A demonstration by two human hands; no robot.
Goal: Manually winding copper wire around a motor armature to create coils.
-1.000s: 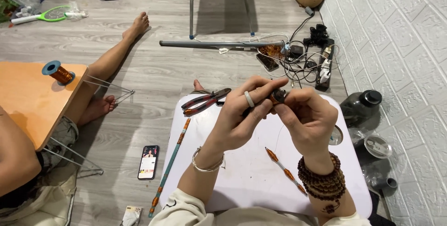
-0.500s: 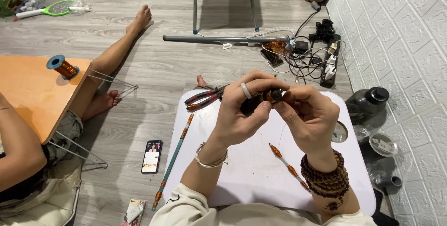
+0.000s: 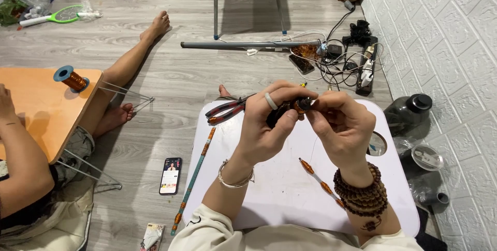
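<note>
Together, left hand and right hand grip a copper-wound spool; pliers nearby.

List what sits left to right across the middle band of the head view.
Copper wire spool on orange table → phone on floor → red-handled pliers → left hand → right hand → dark jug.

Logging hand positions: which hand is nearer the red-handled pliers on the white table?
Left. The left hand sits just beside the red-handled pliers; the right hand is farther right.
</note>
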